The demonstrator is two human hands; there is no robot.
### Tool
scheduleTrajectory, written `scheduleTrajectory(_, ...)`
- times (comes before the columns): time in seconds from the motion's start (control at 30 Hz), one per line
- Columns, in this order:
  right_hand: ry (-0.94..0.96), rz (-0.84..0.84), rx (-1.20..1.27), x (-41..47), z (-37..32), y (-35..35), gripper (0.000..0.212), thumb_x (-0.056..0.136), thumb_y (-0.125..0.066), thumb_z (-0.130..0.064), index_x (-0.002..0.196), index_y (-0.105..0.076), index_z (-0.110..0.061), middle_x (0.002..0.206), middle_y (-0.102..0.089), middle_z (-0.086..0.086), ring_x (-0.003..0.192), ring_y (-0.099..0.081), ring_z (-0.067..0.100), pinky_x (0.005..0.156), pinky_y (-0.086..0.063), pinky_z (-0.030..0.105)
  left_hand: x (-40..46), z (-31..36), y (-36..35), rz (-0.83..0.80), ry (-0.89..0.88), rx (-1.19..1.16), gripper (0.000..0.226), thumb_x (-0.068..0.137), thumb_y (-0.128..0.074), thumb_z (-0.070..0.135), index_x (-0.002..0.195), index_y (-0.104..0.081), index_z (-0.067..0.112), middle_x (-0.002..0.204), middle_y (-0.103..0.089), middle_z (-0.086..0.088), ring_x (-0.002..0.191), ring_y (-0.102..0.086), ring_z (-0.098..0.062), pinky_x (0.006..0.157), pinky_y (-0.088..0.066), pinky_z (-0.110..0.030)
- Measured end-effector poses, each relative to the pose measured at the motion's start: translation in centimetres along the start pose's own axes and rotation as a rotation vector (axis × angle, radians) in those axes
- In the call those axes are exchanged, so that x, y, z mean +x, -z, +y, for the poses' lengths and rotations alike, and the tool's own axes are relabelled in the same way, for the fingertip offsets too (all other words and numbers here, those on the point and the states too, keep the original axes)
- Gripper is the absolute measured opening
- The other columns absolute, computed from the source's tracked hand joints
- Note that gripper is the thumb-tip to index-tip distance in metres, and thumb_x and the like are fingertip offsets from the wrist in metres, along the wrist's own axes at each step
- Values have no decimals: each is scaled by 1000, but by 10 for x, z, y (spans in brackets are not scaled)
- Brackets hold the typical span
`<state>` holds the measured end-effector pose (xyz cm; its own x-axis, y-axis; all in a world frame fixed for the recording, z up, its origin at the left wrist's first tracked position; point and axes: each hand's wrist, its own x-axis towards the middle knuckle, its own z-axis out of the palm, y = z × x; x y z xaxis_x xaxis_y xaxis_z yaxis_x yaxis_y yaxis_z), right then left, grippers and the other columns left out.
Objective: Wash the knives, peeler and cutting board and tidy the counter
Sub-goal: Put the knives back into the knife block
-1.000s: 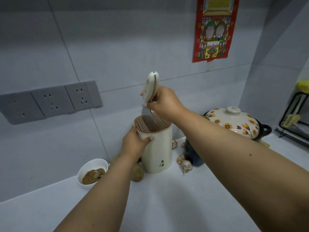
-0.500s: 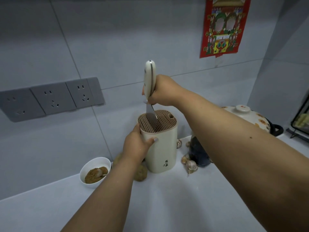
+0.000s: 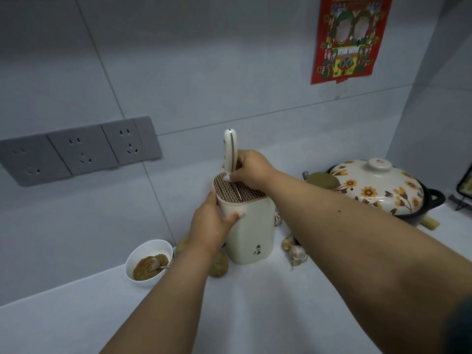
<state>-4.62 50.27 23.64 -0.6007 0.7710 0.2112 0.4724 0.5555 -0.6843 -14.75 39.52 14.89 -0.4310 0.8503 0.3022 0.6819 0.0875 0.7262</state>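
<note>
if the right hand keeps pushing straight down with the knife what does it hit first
Most likely the slotted top of the knife block: the right hand sits just above it, gripping the knife whose blade is already in the slots.

glossy cream plastic knife block (image 3: 249,229), matt white counter (image 3: 255,310)

Most of the knife (image 3: 230,152) blade is sunk out of sight in the block (image 3: 246,221). The left hand (image 3: 209,226) covers the block's near-left side and part of a potato (image 3: 218,264). The right forearm hides the jar (image 3: 322,182) below its lid and some garlic (image 3: 296,251). The rack (image 3: 465,183) is cut off by the right edge. The block's print is too small to read.
</note>
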Motion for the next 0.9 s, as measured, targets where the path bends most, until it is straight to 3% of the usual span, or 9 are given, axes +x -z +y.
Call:
scheduleTrajectory(0.1, -45, 9, -180, 2, 8, -8, 32, 75, -78, -33, 103, -66, -22, 98, -66, -7, 106, -57, 17, 92, -41, 34, 0, -2, -1, -7, 15, 1, 76, 72, -79, 38, 139, -45, 25, 121, -66, 3, 113, -60, -19, 90, -49, -32)
scheduleTrajectory(0.2, -69, 51, -330, 1, 14, -16, 36, 75, -75, -42, 104, -63, -24, 102, -61, -2, 114, -45, 22, 84, -31, 35, 1, -5, -4, -20, 37, 11, 81, 71, -78, 42, 142, -41, 26, 123, -65, 2, 116, -59, -19, 92, -50, -36)
scheduleTrajectory(0.33, -65, 52, -373, -1, 12, -18, 30, 78, -72, -45, 92, -52, -27, 94, -50, -4, 114, -43, 24, 80, -27, 35, 2, -9, -5, -8, 53, 21, 86, 73, -76, 44, 146, -35, 25, 127, -63, 0, 118, -57, -20, 94, -49, -37)
scheduleTrajectory(0.43, -47, 51, -352, -6, 12, -15, 42, 79, -69, -49, 112, -57, -27, 111, -55, -4, 120, -40, 23, 84, -28, 36, -4, -4, -7, -11, 85, 34, 82, 77, -73, 43, 145, -33, 22, 123, -65, -3, 114, -60, -25, 90, -50, -38)
scheduleTrajectory(0.53, -58, 95, -259, -19, 16, -5, 53, 80, -67, -51, 127, -53, -31, 126, -55, -4, 126, -37, 21, 93, -30, 37, -16, 5, -13, 37, 243, 165, 60, 83, -65, 52, 121, -48, 8, 107, -68, -12, 102, -63, -33, 78, -51, -39)
scheduleTrajectory(0.63, -68, 147, -173, -39, 23, 7, 49, 83, -63, -51, 127, -54, -30, 124, -57, -3, 125, -40, 20, 98, -33, 38, -34, 11, -23, -43, 305, 403, 60, 85, -48, 66, 92, -65, 9, 93, -71, -11, 90, -65, -32, 75, -51, -35)
scheduleTrajectory(0.73, -78, 180, -63, -62, 31, 18, 43, 85, -60, -51, 120, -59, -26, 114, -63, -3, 116, -48, 20, 98, -40, 42, -47, 28, -38, -197, 275, 264, 61, 85, -46, 67, 72, -68, 11, 73, -72, -4, 72, -67, -25, 74, -55, -36)
scheduleTrajectory(0.9, -164, 223, 97, -117, 53, 47, 34, 89, -59, -46, 110, -64, -20, 105, -65, -1, 101, -59, 15, 84, -48, 30, -64, 85, -63, -343, 163, 81, 51, 90, -50, 54, 61, -61, 14, 69, -72, -5, 75, -68, -26, 78, -54, -39)
